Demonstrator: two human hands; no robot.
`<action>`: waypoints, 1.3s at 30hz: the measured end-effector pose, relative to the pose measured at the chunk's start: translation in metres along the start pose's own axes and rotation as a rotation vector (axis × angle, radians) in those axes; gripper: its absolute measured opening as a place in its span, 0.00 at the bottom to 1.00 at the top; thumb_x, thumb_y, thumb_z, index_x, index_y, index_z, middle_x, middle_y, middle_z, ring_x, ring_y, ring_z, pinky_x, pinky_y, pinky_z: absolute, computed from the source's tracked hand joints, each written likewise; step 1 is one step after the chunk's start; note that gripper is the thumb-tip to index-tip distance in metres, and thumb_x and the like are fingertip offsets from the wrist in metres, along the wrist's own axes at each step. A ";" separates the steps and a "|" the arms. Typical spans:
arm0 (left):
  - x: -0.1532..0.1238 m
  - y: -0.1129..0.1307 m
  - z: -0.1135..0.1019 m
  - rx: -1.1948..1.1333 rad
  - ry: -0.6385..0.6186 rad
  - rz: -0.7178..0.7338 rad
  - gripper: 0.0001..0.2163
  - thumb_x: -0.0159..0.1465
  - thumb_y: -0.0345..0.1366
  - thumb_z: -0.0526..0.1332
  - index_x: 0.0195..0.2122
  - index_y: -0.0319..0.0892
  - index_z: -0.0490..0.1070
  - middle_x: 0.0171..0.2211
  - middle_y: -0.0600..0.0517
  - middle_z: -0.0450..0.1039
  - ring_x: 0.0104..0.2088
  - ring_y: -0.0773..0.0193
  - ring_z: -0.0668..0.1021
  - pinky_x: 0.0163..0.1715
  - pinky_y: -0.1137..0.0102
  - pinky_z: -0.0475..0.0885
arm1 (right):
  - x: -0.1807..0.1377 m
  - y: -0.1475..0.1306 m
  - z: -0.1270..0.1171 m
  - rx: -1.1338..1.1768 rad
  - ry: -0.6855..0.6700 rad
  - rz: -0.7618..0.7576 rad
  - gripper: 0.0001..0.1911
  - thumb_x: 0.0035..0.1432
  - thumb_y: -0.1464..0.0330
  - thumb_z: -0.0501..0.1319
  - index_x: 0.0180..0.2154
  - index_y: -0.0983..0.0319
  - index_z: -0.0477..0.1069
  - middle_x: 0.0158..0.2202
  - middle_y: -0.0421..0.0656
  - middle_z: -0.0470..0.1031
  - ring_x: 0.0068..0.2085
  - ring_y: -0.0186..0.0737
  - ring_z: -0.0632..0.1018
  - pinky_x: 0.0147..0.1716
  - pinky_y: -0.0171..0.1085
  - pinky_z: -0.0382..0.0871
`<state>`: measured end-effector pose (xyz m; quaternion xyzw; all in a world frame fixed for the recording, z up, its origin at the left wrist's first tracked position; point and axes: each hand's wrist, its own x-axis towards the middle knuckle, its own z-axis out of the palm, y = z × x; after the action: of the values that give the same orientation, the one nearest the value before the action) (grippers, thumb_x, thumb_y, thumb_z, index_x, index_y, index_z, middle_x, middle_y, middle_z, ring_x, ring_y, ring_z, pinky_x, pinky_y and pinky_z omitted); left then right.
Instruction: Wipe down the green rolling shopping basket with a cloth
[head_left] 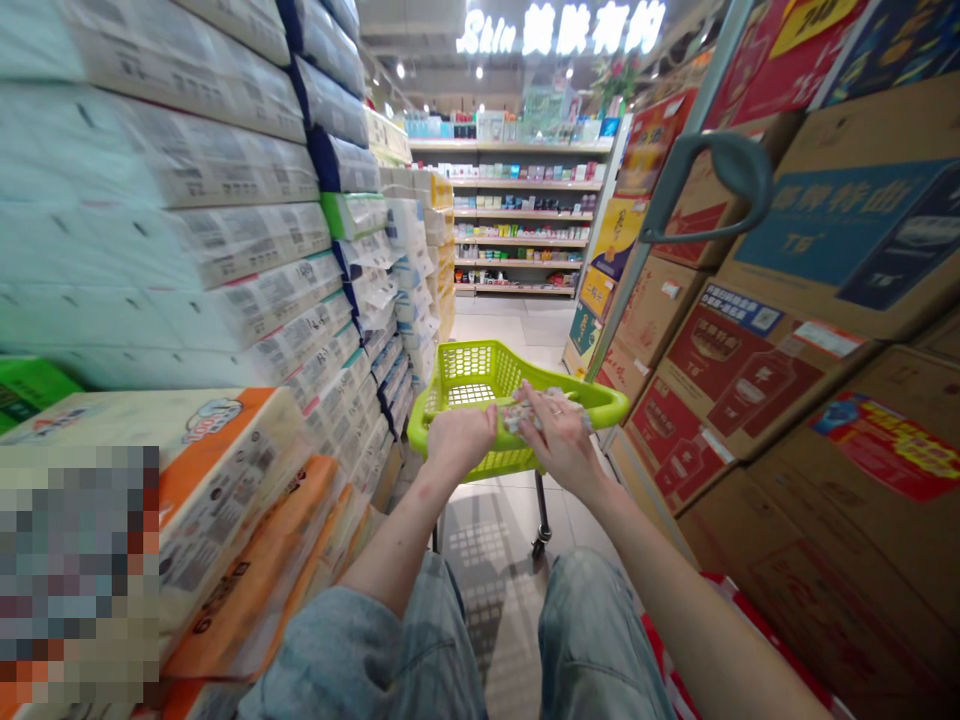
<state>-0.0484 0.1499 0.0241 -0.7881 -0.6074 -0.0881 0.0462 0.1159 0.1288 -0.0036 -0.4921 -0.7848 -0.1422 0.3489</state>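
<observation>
A lime-green shopping cart point(559, 376) with a lattice basket stands in front of me, its bar toward my body. My left hand point(463, 442) is closed round the left part of that bar. Over the middle of the bar lies a crumpled, pale patterned cloth or tissue point(513, 414). My right hand point(556, 432) presses it against the bar, fingers bent over it and partly hiding it. The basket's visible floor is bare lattice. Below it, a dark leg ends in a caster point(540, 545).
Stacked tissue packs point(247, 170) wall the left side, with orange-and-cream packs point(240, 440) low and near. Cardboard cartons point(757, 370) are piled on the right, beside a pole with a grey-blue handle point(705, 190). Shelves point(517, 215) of small boxes stand ahead beyond the tiled floor point(517, 320).
</observation>
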 end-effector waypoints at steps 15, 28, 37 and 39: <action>-0.004 -0.006 0.005 0.029 0.036 0.111 0.28 0.67 0.42 0.37 0.33 0.37 0.77 0.30 0.40 0.77 0.35 0.51 0.79 0.32 0.62 0.70 | 0.034 0.044 -0.007 -0.062 -0.184 0.332 0.16 0.63 0.60 0.48 0.33 0.60 0.70 0.34 0.45 0.76 0.39 0.42 0.74 0.35 0.36 0.63; -0.007 0.007 0.009 0.028 0.117 0.147 0.25 0.68 0.38 0.39 0.33 0.35 0.76 0.28 0.39 0.76 0.33 0.55 0.79 0.32 0.65 0.70 | 0.020 0.004 -0.003 0.056 -0.098 0.029 0.15 0.63 0.64 0.49 0.45 0.60 0.71 0.44 0.46 0.75 0.48 0.43 0.71 0.52 0.41 0.58; -0.014 0.022 0.008 -0.046 0.126 0.081 0.27 0.67 0.39 0.38 0.32 0.34 0.76 0.28 0.39 0.76 0.32 0.55 0.79 0.31 0.65 0.69 | 0.068 0.005 -0.002 -0.170 -0.547 0.290 0.16 0.57 0.59 0.52 0.36 0.59 0.74 0.36 0.44 0.77 0.36 0.41 0.76 0.32 0.34 0.60; -0.015 0.024 0.008 -0.061 0.124 0.074 0.27 0.67 0.39 0.38 0.31 0.33 0.76 0.27 0.39 0.76 0.31 0.55 0.79 0.31 0.65 0.69 | 0.073 0.009 0.000 -0.151 -0.578 0.300 0.17 0.55 0.58 0.53 0.36 0.58 0.76 0.36 0.45 0.78 0.37 0.41 0.76 0.32 0.34 0.60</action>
<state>-0.0281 0.1306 0.0140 -0.8041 -0.5710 -0.1535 0.0627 0.1041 0.1823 0.0460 -0.6465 -0.7574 -0.0016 0.0912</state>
